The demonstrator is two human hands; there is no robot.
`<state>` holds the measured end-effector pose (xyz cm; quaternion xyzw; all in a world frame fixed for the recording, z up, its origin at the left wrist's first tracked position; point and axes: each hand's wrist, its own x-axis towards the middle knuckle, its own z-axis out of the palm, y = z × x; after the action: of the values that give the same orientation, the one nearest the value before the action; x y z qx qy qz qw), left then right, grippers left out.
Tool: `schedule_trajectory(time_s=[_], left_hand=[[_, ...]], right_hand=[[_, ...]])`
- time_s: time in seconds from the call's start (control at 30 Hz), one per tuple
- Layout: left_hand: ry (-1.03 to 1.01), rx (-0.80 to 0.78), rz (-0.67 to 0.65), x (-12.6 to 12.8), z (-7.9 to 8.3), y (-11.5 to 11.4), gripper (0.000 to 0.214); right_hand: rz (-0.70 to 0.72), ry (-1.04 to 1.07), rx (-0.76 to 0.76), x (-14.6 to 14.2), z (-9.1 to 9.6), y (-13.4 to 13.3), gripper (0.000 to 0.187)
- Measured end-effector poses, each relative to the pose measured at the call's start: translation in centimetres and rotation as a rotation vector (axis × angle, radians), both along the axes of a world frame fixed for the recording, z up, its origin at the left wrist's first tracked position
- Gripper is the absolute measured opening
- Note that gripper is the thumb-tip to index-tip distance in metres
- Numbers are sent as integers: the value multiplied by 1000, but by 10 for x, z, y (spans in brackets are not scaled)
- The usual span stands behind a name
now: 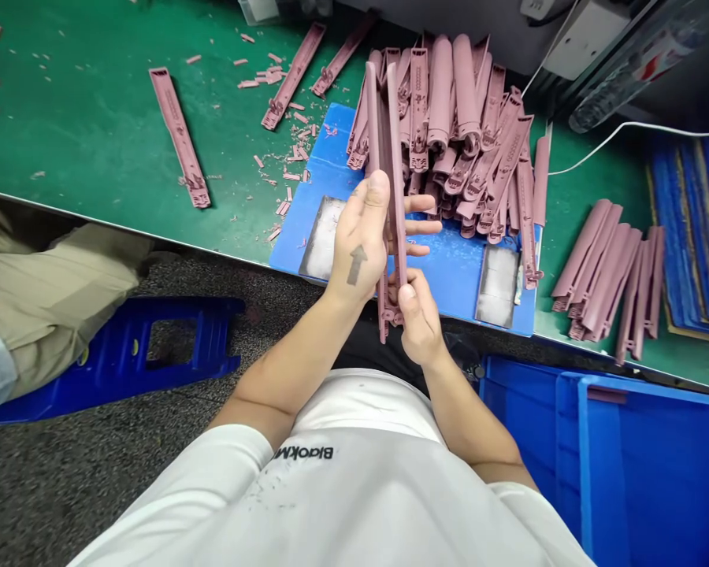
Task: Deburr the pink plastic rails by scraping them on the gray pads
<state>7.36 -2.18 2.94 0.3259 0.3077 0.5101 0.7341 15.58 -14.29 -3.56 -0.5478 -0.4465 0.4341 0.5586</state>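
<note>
A long, trough-shaped pink plastic part [396,157] stands steeply in front of me, its hollow between two raised long edges. My left hand [358,236] grips it around the middle, thumb on the near side and fingers stretched out behind, their tips showing past the right edge. At the lower end, my right hand [421,319] pinches the same part between thumb and fingers. Whether it is one piece or two close together, I cannot tell. Behind it, a heap of similar pink parts [440,94] lies on a blue sheet [449,272].
Loose pink parts [180,138] and small plastic scraps [298,153] lie on the green table [94,118]. At right are more pink parts [608,276], stacked blue sheets [694,236] and a white cable [614,128]. Below are a blue crate [655,472] and a blue stool [112,354] beside another person's leg [64,291].
</note>
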Motion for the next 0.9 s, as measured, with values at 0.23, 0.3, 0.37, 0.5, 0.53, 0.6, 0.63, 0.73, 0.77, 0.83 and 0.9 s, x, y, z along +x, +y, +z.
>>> schedule_trajectory(time_s=[0.23, 0.3, 0.37, 0.5, 0.53, 0.6, 0.63, 0.73, 0.77, 0.83, 0.9], left_hand=[[32, 39, 13, 5, -5, -9, 64], [7, 21, 8, 7, -4, -9, 68], [-24, 11, 12, 9, -1, -10, 72], [2, 30, 14, 8, 4, -15, 75], [23, 41, -10, 6, 5, -17, 75], [72, 76, -93, 2, 6, -15, 73], [101, 98, -140, 0, 6, -10, 69], [191, 174, -186, -7, 8, 33, 49], [223, 193, -147, -11, 10, 55, 39], [329, 226, -6, -20, 15, 109, 20], [544, 313, 115, -32, 19, 164, 19]], right_hand=[[-147, -63, 6, -20, -10, 4, 56], [-156, -68, 32, -25, -13, 7, 67], [-173, -60, 72, -29, -17, 9, 80], [-130, 62, 33, -30, -22, 7, 77], [-80, 126, 11, -28, -21, 5, 72], [42, 244, -30, -18, -14, -2, 61], [84, 278, -46, -9, -9, -6, 57], [-26, 205, -54, 37, 13, -25, 49], [-155, 103, -44, 59, 22, -33, 48], [-476, -225, -46, 107, 39, -49, 42], [-752, -644, -137, 154, 54, -66, 37]])
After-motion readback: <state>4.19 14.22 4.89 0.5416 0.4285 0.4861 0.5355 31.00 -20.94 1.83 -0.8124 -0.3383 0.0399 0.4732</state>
